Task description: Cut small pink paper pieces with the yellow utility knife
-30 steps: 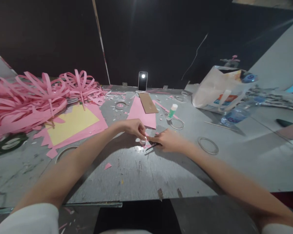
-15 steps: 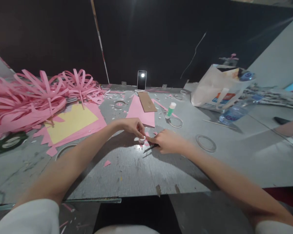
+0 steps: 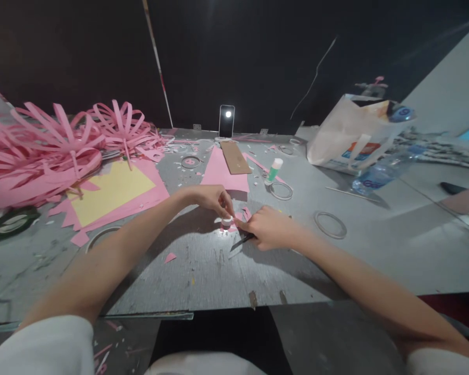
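Both bare forearms reach forward from the desk's near edge and converge at its middle. The left hand [image 3: 212,199] pinches with curled fingertips; the right hand [image 3: 266,227] is closed, knuckles up, fingertips meeting the left's.

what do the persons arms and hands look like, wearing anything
Both forearms are bare from the sleeve edge to the fingers. The left hand and right hand wear no gloves; no rings or watch can be made out. Short white sleeves show at the bottom corners: left sleeve, right sleeve.
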`<action>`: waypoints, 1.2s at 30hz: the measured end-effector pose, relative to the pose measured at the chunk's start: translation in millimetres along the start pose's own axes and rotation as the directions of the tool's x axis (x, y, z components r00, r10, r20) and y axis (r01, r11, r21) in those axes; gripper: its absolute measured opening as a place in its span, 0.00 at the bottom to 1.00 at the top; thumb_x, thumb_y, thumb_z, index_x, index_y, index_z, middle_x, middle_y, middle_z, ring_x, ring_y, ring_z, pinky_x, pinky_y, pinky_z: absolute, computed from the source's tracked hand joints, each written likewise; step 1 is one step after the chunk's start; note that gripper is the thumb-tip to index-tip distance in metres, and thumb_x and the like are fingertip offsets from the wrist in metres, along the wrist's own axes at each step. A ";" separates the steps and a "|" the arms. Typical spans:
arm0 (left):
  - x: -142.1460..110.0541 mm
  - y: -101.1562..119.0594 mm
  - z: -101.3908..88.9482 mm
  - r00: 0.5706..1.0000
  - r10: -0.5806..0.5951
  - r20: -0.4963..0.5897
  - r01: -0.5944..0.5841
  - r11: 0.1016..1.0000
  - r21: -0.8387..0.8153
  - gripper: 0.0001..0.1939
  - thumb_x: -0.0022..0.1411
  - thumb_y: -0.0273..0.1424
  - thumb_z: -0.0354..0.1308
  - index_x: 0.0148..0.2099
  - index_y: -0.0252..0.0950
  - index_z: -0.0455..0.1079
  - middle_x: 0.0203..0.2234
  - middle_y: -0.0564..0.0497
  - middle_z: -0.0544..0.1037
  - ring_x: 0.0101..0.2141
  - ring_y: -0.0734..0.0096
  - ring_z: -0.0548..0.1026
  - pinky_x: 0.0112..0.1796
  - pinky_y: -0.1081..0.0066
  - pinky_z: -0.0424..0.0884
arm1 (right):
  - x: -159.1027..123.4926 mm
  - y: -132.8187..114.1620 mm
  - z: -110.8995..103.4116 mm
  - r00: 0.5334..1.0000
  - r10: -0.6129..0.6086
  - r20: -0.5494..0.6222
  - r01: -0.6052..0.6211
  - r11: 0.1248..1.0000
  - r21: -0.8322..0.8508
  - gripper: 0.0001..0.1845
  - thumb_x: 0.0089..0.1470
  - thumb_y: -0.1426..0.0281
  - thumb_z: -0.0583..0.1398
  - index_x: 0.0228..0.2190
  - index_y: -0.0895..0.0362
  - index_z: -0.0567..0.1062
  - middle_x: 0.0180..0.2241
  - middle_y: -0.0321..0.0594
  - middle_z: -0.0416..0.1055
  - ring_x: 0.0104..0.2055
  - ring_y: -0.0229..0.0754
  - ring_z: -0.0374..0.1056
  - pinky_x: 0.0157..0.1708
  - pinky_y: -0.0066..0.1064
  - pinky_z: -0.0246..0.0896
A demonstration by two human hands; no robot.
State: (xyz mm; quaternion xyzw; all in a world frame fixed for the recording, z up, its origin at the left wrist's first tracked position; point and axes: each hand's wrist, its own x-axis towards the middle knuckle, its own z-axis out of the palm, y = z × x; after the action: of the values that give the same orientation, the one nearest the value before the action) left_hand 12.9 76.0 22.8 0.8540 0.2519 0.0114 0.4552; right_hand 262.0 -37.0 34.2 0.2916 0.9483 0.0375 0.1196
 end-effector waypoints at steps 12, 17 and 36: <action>-0.4 2.5 -0.5 0.994 0.075 0.078 -0.079 0.996 0.049 0.17 0.63 0.46 0.72 0.50 0.46 0.89 0.38 0.50 0.85 0.36 0.69 0.72 0.37 0.70 0.61 | -3.8 -10.1 -5.7 0.999 -0.037 0.022 0.035 0.997 0.064 0.26 0.57 0.68 0.61 0.56 0.60 0.80 0.27 0.43 0.78 0.26 0.44 0.65 0.32 0.35 0.43; 0.2 3.3 -1.2 0.996 0.056 0.076 -0.061 0.996 0.071 0.21 0.62 0.46 0.73 0.53 0.42 0.87 0.34 0.51 0.83 0.34 0.69 0.73 0.37 0.70 0.62 | -9.5 -9.4 0.8 0.999 -0.031 -0.042 0.035 0.993 0.113 0.25 0.55 0.70 0.61 0.55 0.60 0.80 0.28 0.42 0.79 0.25 0.43 0.66 0.31 0.35 0.41; 0.6 1.2 3.1 0.995 0.005 0.100 0.009 0.990 -0.144 0.18 0.59 0.45 0.76 0.41 0.37 0.82 0.32 0.50 0.84 0.32 0.71 0.76 0.36 0.71 0.65 | 20.2 -3.7 48.9 0.852 0.172 -0.495 -0.041 0.964 0.263 0.14 0.75 0.62 0.59 0.41 0.56 0.82 0.33 0.41 0.83 0.33 0.42 0.75 0.31 0.32 0.51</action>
State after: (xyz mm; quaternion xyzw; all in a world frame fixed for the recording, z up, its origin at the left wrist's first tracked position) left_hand 14.6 73.3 21.8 0.8180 0.2282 -0.0136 0.5278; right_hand 255.9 -28.7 -17.8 0.3358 0.9253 0.0040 -0.1761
